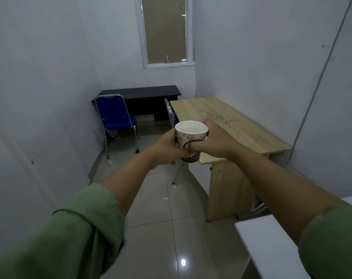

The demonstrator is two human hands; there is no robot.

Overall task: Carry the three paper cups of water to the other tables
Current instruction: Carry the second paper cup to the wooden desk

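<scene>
Both arms reach forward in green sleeves (74,234) pushed up past the forearms, and the two hands meet around one paper cup (191,137) held in the air at the middle of the view. The left hand (167,152) wraps the cup's left side and lower part, its grip clenched on the cup wall. The right hand (215,141) curls round the right side, with a fingertip showing on the near face of the cup; its grip also grasps the cup. The cup stands upright, white with a cartoon print and a dark band near its base, and water fills it to a little below the rim.

The cup hangs above the floor (165,228), just beside the near left corner of a light wooden bench (231,121) that runs along the right wall. It is not resting on that bench. The bench top looks speckled with dark marks toward its far right part. A second chair (170,111) stands at the bench's left edge, mostly hidden behind the cup and hands.

Farther off, a dark bench (142,93) sits against the far wall under a window (165,31), with a blue chair (114,115) in front of its left end. At the near right, the corner of a white bench (267,244) enters the view under the right forearm. The tiled floor is glossy and shows a bright light reflection near the bottom.
</scene>
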